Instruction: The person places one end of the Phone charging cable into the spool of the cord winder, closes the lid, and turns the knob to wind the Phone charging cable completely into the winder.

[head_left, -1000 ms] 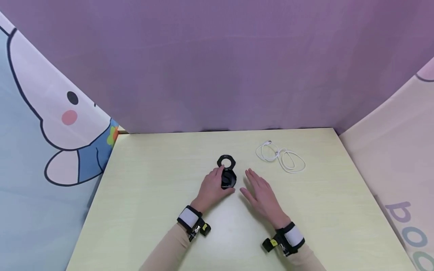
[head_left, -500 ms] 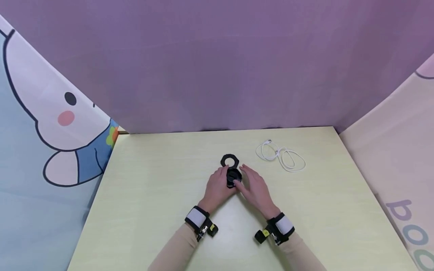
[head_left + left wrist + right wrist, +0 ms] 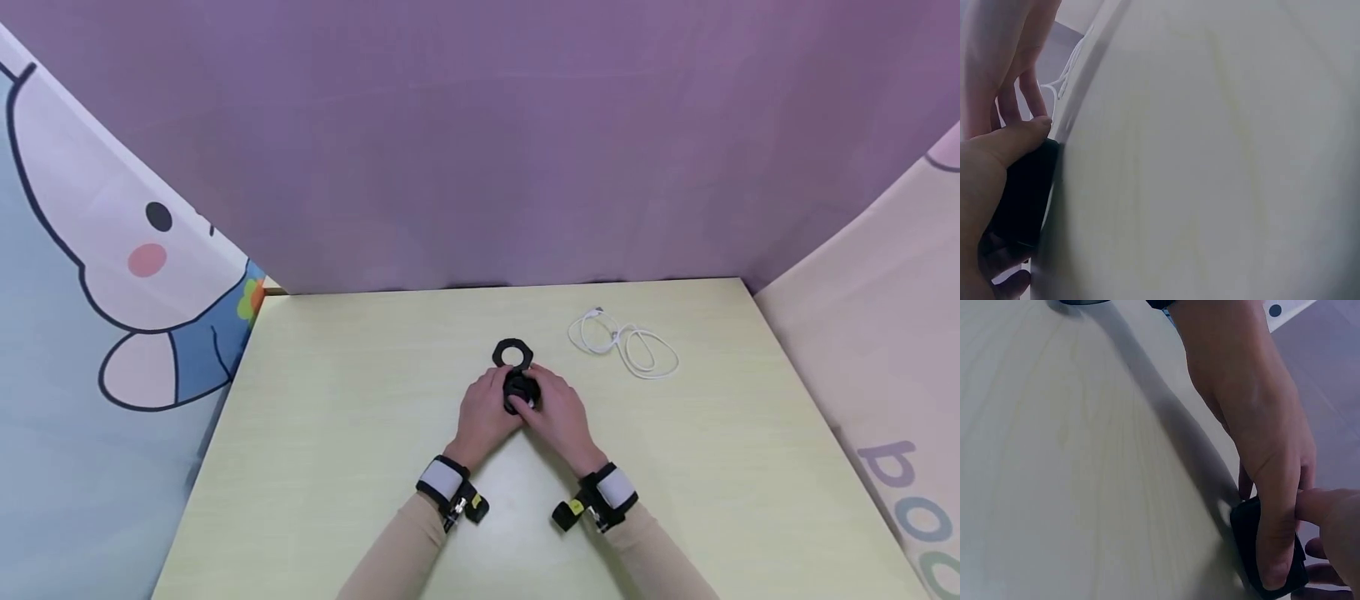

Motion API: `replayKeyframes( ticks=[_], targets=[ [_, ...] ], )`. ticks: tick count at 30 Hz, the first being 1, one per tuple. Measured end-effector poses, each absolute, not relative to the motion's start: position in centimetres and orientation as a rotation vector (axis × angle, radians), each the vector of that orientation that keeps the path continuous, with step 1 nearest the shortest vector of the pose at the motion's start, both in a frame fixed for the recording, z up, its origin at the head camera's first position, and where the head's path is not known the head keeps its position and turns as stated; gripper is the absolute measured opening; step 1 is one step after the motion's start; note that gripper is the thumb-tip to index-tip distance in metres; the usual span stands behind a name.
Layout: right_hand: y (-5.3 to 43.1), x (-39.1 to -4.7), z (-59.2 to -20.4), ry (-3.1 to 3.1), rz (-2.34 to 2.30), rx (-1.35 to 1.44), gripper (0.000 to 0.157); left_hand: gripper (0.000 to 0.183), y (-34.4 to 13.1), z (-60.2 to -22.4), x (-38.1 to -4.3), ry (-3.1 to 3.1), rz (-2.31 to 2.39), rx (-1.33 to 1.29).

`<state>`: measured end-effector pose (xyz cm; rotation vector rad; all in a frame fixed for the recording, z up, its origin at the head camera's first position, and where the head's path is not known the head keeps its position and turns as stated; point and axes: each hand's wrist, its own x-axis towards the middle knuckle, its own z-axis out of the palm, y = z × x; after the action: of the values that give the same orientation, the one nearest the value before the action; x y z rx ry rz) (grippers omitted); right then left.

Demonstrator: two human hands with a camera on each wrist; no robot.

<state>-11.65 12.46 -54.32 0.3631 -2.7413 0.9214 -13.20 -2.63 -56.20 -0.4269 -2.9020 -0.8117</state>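
Note:
A small black octagonal box [image 3: 521, 381] stands in front of me with its lid [image 3: 498, 357] tipped back on the far side. The lid is a frame with a round window. From the left, my left hand [image 3: 480, 417] grips the box body, its thumb along the near side. My right hand [image 3: 558, 421] comes from the right, thumb and fingertips pinching at a round black thing inside, mostly hidden by the fingers. In the left wrist view, the box [image 3: 1029, 187] lies between both hands. The right wrist view shows the left thumb [image 3: 1277, 544] pressed along it.
A white cable [image 3: 630, 346], coiled in loose loops, lies at the back right of the pale wooden table [image 3: 337, 358]. A purple curtain [image 3: 487, 150] rises behind the far edge, and printed cloths hang at the left and right.
My right hand has come left from beside the box and brought thumb and fingers in over its inside. The left hand, still holding the box, has shifted slightly right with it.

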Motion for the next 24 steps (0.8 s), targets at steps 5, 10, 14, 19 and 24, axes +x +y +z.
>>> replayKeyframes(
  ticks=[5, 10, 14, 19, 24],
  targets=[
    [11.96, -11.72, -54.42, -2.743, 0.87, 0.311, 0.051, 0.075, -2.47, -56.45, -13.25, -2.896, -0.783, -0.433],
    [11.72, -11.75, -54.61, -2.744, 0.839, 0.259, 0.048, 0.076, -2.39, -56.66, -13.25, -2.883, -0.774, -0.43],
    [11.63, -11.61, -54.6, -2.743, 0.836, 0.24, 0.045, 0.076, -2.4, -56.76, -13.19, -2.878, -0.771, -0.43],
    [11.55, -11.49, -54.54, -2.742, 0.843, 0.227, 0.044, 0.076, -2.45, -56.66, -13.15, -2.896, -0.766, -0.428],
    [11.53, -11.45, -54.38, -2.75, 0.873, 0.223, 0.044, 0.077, -2.52, -56.39, -13.06, -2.904, -0.774, -0.42]
  ],
)
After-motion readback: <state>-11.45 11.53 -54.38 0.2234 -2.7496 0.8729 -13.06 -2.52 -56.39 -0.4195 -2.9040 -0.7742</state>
